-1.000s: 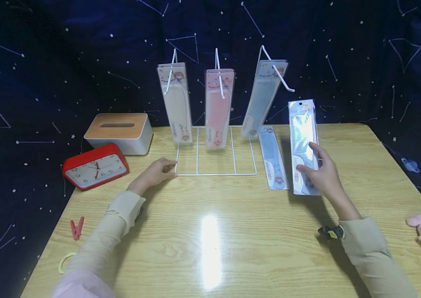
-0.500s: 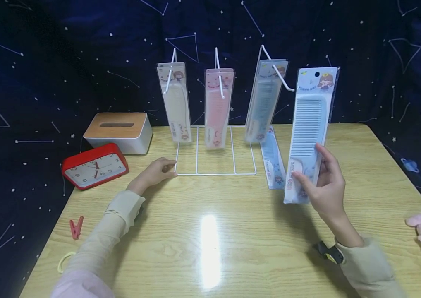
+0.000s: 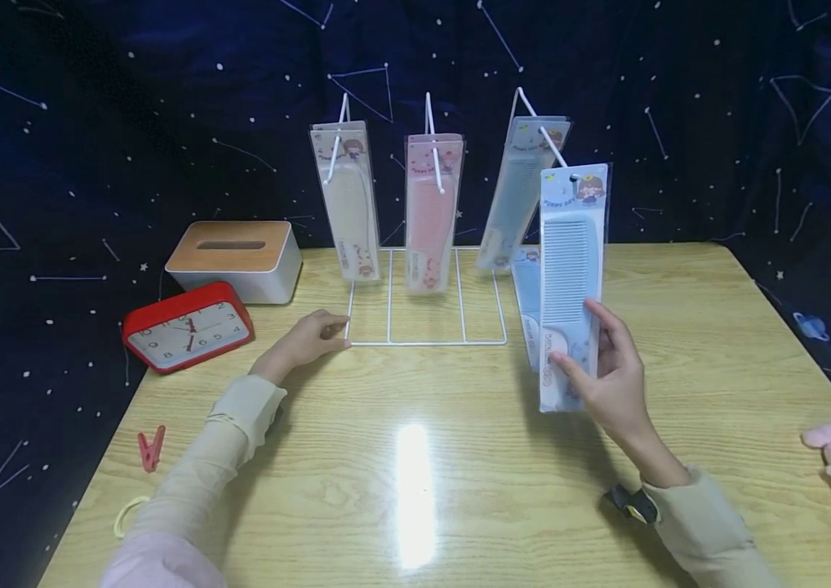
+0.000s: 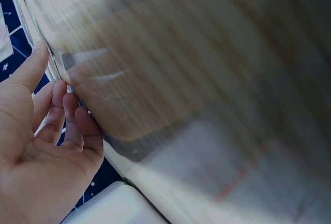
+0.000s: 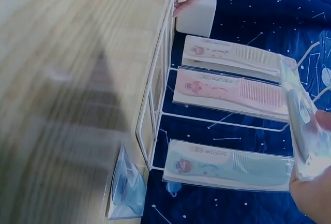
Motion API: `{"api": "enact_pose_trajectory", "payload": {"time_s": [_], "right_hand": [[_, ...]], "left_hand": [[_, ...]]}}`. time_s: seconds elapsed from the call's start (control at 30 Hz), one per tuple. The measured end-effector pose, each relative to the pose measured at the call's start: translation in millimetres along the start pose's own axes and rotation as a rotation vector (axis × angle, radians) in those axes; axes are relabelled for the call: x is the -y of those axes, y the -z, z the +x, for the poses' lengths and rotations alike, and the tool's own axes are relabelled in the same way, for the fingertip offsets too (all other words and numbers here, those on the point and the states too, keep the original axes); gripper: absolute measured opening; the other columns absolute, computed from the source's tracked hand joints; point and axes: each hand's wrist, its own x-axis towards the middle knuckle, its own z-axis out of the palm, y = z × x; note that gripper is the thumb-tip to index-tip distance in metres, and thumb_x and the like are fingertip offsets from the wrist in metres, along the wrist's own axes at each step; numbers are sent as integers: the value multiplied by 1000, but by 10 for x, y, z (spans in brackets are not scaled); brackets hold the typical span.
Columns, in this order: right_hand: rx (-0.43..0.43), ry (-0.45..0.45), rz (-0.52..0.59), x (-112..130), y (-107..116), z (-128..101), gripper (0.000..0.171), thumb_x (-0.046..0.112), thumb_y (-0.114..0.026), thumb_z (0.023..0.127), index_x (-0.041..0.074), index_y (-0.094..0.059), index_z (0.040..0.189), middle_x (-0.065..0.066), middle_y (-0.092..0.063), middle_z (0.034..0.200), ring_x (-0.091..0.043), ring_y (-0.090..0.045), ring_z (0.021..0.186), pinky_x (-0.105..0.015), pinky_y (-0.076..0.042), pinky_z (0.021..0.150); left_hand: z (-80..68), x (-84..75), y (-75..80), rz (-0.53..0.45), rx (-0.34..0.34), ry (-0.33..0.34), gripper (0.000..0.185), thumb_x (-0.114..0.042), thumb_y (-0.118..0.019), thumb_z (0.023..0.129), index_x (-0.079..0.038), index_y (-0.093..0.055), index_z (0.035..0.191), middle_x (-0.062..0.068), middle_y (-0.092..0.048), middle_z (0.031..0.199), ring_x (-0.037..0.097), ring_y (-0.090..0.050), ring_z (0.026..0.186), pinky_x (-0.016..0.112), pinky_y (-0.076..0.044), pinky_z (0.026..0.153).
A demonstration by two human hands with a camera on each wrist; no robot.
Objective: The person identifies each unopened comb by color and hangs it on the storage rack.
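The right hand (image 3: pixel 610 384) pinches the lower end of a packaged blue comb (image 3: pixel 570 278), holding it upright above the table (image 3: pixel 459 490), its top hole just beside the tip of the rightmost hook (image 3: pixel 549 139) of the white wire rack (image 3: pixel 426 343). The left hand (image 3: pixel 305 341) rests with relaxed fingers against the rack's front left corner. Another blue comb pack (image 3: pixel 527 302) lies flat behind the held one; bare tabletop spreads out to the right

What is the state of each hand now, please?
Left hand: open, fingers touching the white wire rack.
Right hand: gripping a packaged blue comb, held upright.
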Motion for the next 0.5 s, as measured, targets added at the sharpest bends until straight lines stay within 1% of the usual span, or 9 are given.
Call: {"api": "enact_pose_trajectory", "payload": {"time_s": [0.13,0.27,0.33,0.43,0.5], "right_hand": [[1,-99,-19,-57,-21,140,74,-30,-57,71,-9,-35,139,-1,-45,128,-11,-51,109,-14,-47,88],[15,-189,-84,-166,-32,346,71,-24,-61,75,-7,-35,139,1,-45,123,-9,-52,102,-12,-49,82],[32,-221,-123,-244,-29,456,70,-20,-62,78,-4,-35,140,2,-44,119,-8,-53,97,-12,-50,79],[67,-265,-147,-383,-12,608,69,-14,-64,80,1,-35,140,2,-41,114,-7,-55,91,-13,-50,74],[105,-295,-162,-477,6,696,69,-11,-65,82,4,-32,141,0,-39,113,-9,-55,90,-13,-50,72]], "left_hand": [[0,0,8,-5,4,15,54,-21,-65,91,1,-48,137,20,-55,117,33,-51,110,49,-41,100],[-6,-9,10,-5,5,10,54,-21,-65,91,2,-48,137,20,-55,116,33,-50,109,49,-40,99],[-9,-13,11,-3,8,7,54,-21,-65,91,2,-47,137,19,-55,116,32,-50,108,49,-40,99],[-7,-11,10,0,10,4,55,-22,-65,91,2,-47,137,19,-55,116,32,-50,108,49,-40,99],[-7,-11,11,-1,9,6,55,-22,-65,91,2,-47,137,19,-55,116,33,-50,109,49,-40,100]]}}
